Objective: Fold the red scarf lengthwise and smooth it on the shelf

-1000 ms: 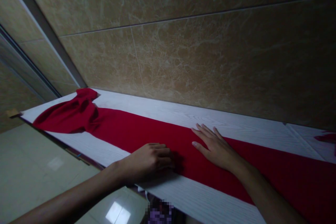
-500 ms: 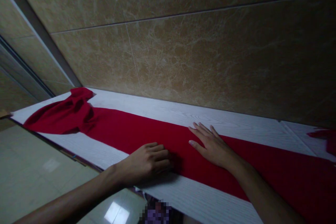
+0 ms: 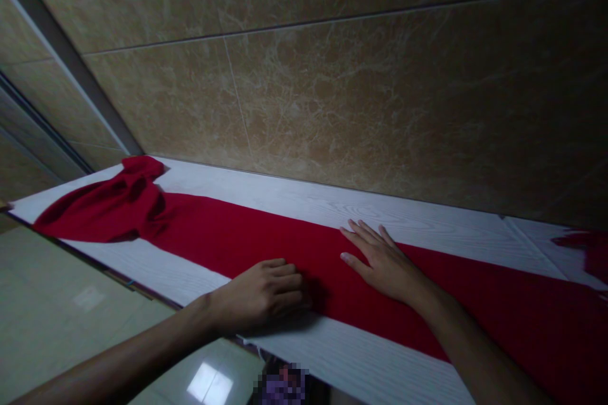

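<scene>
A long strip of red cloth (image 3: pixel 228 228) lies along a white wood-grain tabletop (image 3: pixel 285 196). It is smooth through the middle and bunched into folds at the far left. My right hand (image 3: pixel 380 259) rests flat on the cloth, fingers spread, their tips reaching its upper edge. To its left, my left hand (image 3: pixel 266 296) is curled like a fist over the cloth's lower edge. Its fingertips and palm face down and stay hidden, so whatever they hold, if anything, cannot be seen.
Brown marbled tiles (image 3: pixel 323 88) form a wall right behind the tabletop. Another red piece (image 3: pixel 591 253) lies at the right edge. Below the near edge are a shiny tiled floor (image 3: pixel 47 304) and a pixelated purple patch (image 3: pixel 285 386).
The camera view has shifted very slightly. Both hands keep the same pose on the cloth, and the cloth looks unchanged.
</scene>
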`<action>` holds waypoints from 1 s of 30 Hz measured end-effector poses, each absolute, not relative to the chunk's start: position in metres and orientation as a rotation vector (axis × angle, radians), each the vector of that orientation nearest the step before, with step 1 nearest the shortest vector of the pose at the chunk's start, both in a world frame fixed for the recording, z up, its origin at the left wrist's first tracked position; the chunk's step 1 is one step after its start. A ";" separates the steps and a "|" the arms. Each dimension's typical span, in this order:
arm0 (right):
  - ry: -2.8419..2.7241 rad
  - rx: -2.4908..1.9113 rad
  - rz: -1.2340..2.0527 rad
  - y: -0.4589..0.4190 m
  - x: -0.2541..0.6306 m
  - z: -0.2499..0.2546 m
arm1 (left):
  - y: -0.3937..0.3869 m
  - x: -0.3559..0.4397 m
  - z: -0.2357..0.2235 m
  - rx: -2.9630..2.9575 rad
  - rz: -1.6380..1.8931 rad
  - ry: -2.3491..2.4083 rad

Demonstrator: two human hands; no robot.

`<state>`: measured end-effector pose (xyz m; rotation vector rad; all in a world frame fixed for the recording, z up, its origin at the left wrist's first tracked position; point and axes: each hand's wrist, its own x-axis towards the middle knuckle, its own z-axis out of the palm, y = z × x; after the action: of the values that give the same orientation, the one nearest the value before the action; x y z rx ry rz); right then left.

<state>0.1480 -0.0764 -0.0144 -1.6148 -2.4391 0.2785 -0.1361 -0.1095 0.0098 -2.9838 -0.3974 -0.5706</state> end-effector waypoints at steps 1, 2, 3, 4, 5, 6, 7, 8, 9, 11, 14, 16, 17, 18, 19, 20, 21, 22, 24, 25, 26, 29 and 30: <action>-2.442 -1.614 0.279 -0.076 0.148 -0.014 | -0.109 -0.136 0.010 -2.996 -0.570 -0.396; -2.448 -1.617 0.281 -0.076 0.148 -0.014 | -0.109 -0.135 0.010 -3.016 -0.571 -0.396; -2.454 -1.621 0.285 -0.076 0.148 -0.013 | -0.109 -0.136 0.011 -3.052 -0.573 -0.391; -2.458 -1.624 0.289 -0.076 0.148 -0.013 | -0.110 -0.136 0.012 -3.104 -0.578 -0.383; -2.458 -1.624 0.290 -0.076 0.148 -0.013 | -0.110 -0.138 0.013 -3.166 -0.594 -0.380; -2.455 -1.619 0.291 -0.076 0.148 -0.013 | -0.110 -0.140 0.015 -3.228 -0.619 -0.399; -2.449 -1.607 0.291 -0.076 0.149 -0.013 | -0.108 -0.142 0.017 -3.281 -0.655 -0.449; -2.440 -1.588 0.288 -0.076 0.149 -0.013 | -0.105 -0.144 0.020 -3.308 -0.709 -0.534; -2.428 -1.564 0.283 -0.076 0.149 -0.013 | -0.100 -0.146 0.023 -3.300 -0.781 -0.652; -2.397 -1.518 0.276 -0.075 0.150 -0.013 | -0.084 -0.146 0.028 -3.212 -0.903 -0.903; -2.370 -1.489 0.293 -0.073 0.150 -0.014 | -0.050 -0.139 0.027 -3.116 -0.812 -1.106; -2.371 -1.483 0.323 -0.072 0.151 -0.014 | -0.032 -0.132 0.021 -3.130 -0.561 -1.151; -2.371 -1.479 0.340 -0.072 0.152 -0.014 | -0.026 -0.128 0.017 -3.149 -0.437 -1.152; -2.370 -1.474 0.356 -0.072 0.152 -0.014 | -0.023 -0.125 0.013 -3.175 -0.329 -1.148; -2.369 -1.467 0.370 -0.073 0.153 -0.014 | -0.021 -0.123 0.010 -3.204 -0.246 -1.142; -2.370 -1.461 0.386 -0.073 0.153 -0.014 | -0.022 -0.121 0.007 -3.235 -0.185 -1.132; -2.374 -1.455 0.402 -0.074 0.153 -0.014 | -0.024 -0.121 0.005 -3.261 -0.149 -1.123; -2.383 -1.451 0.418 -0.074 0.153 -0.013 | -0.026 -0.121 0.004 -3.280 -0.130 -1.116; -2.411 -1.446 0.448 -0.077 0.151 -0.011 | -0.029 -0.121 0.004 -3.295 -0.107 -1.093; -2.431 -1.446 0.463 -0.078 0.149 -0.011 | -0.030 -0.121 0.004 -3.295 -0.086 -1.080; -2.456 -1.449 0.475 -0.080 0.148 -0.010 | -0.031 -0.121 0.005 -3.292 -0.059 -1.073; -2.538 -1.477 0.501 -0.086 0.144 -0.008 | -0.033 -0.121 0.010 -3.279 0.016 -1.068; -2.562 -1.491 0.504 -0.087 0.144 -0.007 | -0.034 -0.121 0.011 -3.272 0.019 -1.063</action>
<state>0.1438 -0.0867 -0.0073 -1.4911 -2.5620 0.5038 -0.1209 -0.0342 0.0113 -3.2724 -1.0629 0.0193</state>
